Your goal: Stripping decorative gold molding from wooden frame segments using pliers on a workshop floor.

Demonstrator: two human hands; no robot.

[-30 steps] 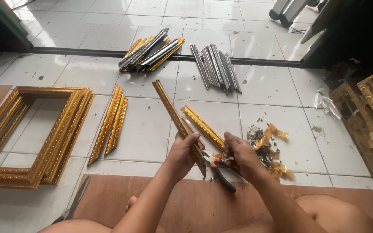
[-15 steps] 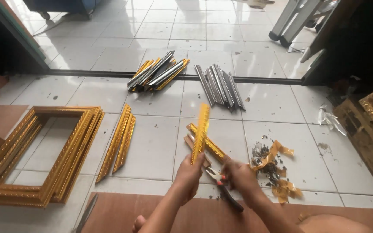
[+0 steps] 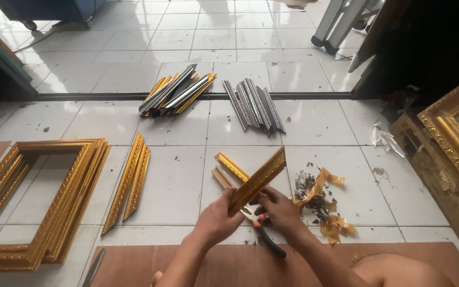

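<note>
Far left on the tiled floor you've got a stack of finished gold frames, and just right of it a pair of loose gold moulding strips lying side by side. Further back, along the dark floor track, there's a bundle of gold and dark strips, then a fan of grey strips near it.

Now the middle: your left hand has its grip clamped round the lower end of a gold moulding piece, which you're holding tilted, up and to the right, off the floor. Your right hand is touching the same end from the other side, fingers curled closed on it. Under both hands sit pliers with dark handles, and two more short strips lie on the tile just behind.

Right of your hands is a mess of torn gold tape and debris. Far right, an ornate gold frame leans at the edge. A brown board lies closest to you.
</note>
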